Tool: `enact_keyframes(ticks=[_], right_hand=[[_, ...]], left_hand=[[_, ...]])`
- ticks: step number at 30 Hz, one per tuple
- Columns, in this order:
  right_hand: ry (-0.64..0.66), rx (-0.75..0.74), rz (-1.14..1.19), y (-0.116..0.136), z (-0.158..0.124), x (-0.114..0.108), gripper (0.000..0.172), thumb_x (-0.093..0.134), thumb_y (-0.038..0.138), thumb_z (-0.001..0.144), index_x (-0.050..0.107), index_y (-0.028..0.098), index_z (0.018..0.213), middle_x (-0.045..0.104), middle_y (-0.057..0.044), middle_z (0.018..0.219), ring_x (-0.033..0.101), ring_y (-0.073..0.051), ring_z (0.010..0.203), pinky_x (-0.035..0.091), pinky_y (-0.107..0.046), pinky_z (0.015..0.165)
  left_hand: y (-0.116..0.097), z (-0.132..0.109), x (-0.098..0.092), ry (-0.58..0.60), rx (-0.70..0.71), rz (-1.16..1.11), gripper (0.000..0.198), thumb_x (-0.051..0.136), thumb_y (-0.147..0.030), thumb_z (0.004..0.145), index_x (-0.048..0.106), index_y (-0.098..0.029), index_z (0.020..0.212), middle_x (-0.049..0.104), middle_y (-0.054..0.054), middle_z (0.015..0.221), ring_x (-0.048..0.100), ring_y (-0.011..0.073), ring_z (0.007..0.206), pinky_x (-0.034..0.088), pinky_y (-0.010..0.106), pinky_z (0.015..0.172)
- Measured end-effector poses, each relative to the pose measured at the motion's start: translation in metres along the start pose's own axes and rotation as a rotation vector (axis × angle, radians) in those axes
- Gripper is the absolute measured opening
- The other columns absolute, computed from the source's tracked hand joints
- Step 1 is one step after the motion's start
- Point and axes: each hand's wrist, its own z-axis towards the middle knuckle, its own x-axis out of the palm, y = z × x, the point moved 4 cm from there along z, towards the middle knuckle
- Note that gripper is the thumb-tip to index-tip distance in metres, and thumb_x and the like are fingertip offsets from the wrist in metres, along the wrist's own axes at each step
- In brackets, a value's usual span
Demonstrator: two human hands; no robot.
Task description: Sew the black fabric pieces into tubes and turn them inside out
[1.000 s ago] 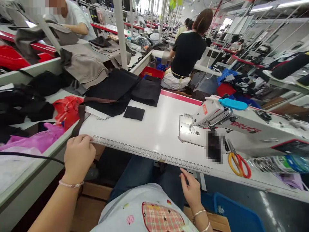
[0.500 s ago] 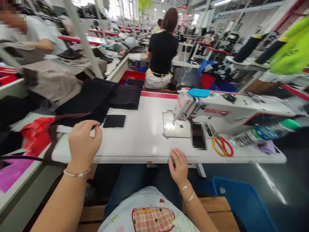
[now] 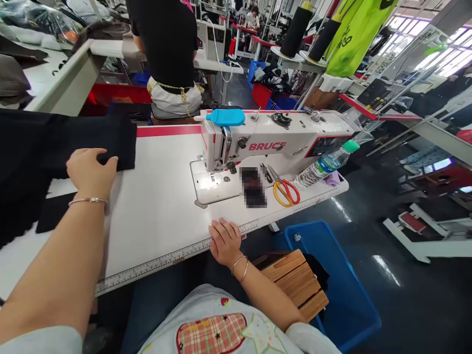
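Note:
My left hand (image 3: 90,169) is on the folded black fabric (image 3: 121,132) at the left of the sewing table. Its fingers are curled against the cloth, with the thumb towards the right; the fingertips are partly hidden. A small black fabric piece (image 3: 51,212) lies flat beneath my left forearm, partly covered by it. My right hand (image 3: 225,241) rests with outstretched fingers on the front edge of the white tabletop (image 3: 147,206), over the printed ruler strip (image 3: 155,264), and holds nothing. To its upper right stands the white sewing machine (image 3: 265,142), with a blue object (image 3: 225,117) on its head.
Orange-and-red scissors (image 3: 285,191), a blurred-out dark item (image 3: 253,188) and a green-capped water bottle (image 3: 326,164) lie by the machine. A blue bin (image 3: 332,290) and a wooden seat (image 3: 295,280) are below. A co-worker in black (image 3: 165,44) sits ahead.
The view has swung to the right. My left hand has gone from beside the small black piece to the larger folded black fabric. My right hand now rests on the table edge.

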Motion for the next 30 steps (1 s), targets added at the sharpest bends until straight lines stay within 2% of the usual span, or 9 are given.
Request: enact_keyframes(ticks=[4, 7, 10, 14, 18, 21, 25, 30], right_hand=[[0.063, -0.003, -0.008, -0.002, -0.011, 0.010, 0.038, 0.048, 0.034, 0.088, 0.062, 0.020, 0.120, 0.069, -0.007, 0.120, 0.055, -0.024, 0.123, 0.032, -0.038, 0.107], [0.083, 0.003, -0.014, -0.003, -0.017, 0.015, 0.041, 0.047, 0.037, 0.088, 0.061, 0.021, 0.123, 0.068, -0.007, 0.121, 0.055, -0.025, 0.124, 0.032, -0.038, 0.107], [0.056, 0.013, -0.016, -0.003, -0.020, 0.016, 0.040, 0.045, 0.037, 0.089, 0.062, 0.022, 0.122, 0.069, -0.006, 0.120, 0.056, -0.023, 0.123, 0.031, -0.037, 0.108], [0.100, 0.014, -0.012, -0.003, -0.022, 0.018, 0.042, 0.048, 0.037, 0.088, 0.061, 0.022, 0.124, 0.068, -0.006, 0.122, 0.055, -0.025, 0.124, 0.031, -0.037, 0.108], [0.096, 0.011, -0.027, -0.003, -0.020, 0.017, 0.041, 0.048, 0.037, 0.087, 0.063, 0.022, 0.122, 0.068, -0.006, 0.122, 0.055, -0.024, 0.125, 0.031, -0.037, 0.107], [0.052, 0.015, -0.016, -0.003, -0.017, 0.013, 0.038, 0.047, 0.035, 0.088, 0.063, 0.021, 0.120, 0.069, -0.005, 0.121, 0.055, -0.023, 0.124, 0.031, -0.037, 0.108], [0.097, 0.024, -0.015, -0.003, -0.017, 0.015, 0.038, 0.047, 0.035, 0.089, 0.062, 0.022, 0.121, 0.068, -0.006, 0.120, 0.054, -0.023, 0.124, 0.031, -0.038, 0.108], [0.165, 0.012, -0.039, -0.004, -0.023, 0.021, 0.040, 0.049, 0.037, 0.088, 0.061, 0.022, 0.123, 0.067, -0.008, 0.122, 0.054, -0.026, 0.124, 0.032, -0.039, 0.106]], left_hand=[[0.001, 0.002, 0.006, 0.065, -0.062, 0.091, 0.052, 0.054, -0.038, 0.084, 0.063, -0.002, 0.120, 0.066, 0.017, 0.109, 0.054, 0.0296, 0.107, 0.041, 0.054, 0.098], [0.006, 0.007, 0.010, 0.092, -0.060, 0.154, 0.056, 0.051, -0.047, 0.085, 0.064, -0.006, 0.121, 0.066, 0.016, 0.110, 0.056, 0.0290, 0.103, 0.043, 0.055, 0.094], [0.011, 0.015, 0.013, 0.155, -0.119, 0.218, 0.063, 0.051, -0.056, 0.082, 0.064, -0.008, 0.122, 0.066, 0.017, 0.112, 0.057, 0.0303, 0.100, 0.045, 0.056, 0.089], [0.012, 0.024, 0.018, 0.214, -0.150, 0.297, 0.058, 0.050, -0.050, 0.083, 0.065, -0.007, 0.119, 0.065, 0.020, 0.110, 0.056, 0.0349, 0.104, 0.045, 0.058, 0.084], [0.013, 0.028, 0.022, 0.212, -0.132, 0.332, 0.049, 0.044, -0.038, 0.088, 0.065, 0.001, 0.111, 0.065, 0.024, 0.108, 0.055, 0.0360, 0.107, 0.045, 0.059, 0.083], [0.013, 0.027, 0.021, 0.229, -0.122, 0.351, 0.045, 0.043, -0.033, 0.089, 0.065, 0.001, 0.110, 0.065, 0.026, 0.108, 0.056, 0.0367, 0.107, 0.046, 0.057, 0.082], [0.010, 0.025, 0.015, 0.248, -0.088, 0.339, 0.049, 0.044, -0.037, 0.089, 0.063, -0.001, 0.116, 0.065, 0.025, 0.109, 0.057, 0.0362, 0.108, 0.045, 0.057, 0.082], [0.013, 0.025, 0.008, 0.198, -0.141, 0.270, 0.052, 0.047, -0.040, 0.086, 0.065, -0.002, 0.116, 0.067, 0.021, 0.105, 0.057, 0.0335, 0.103, 0.044, 0.057, 0.087]])
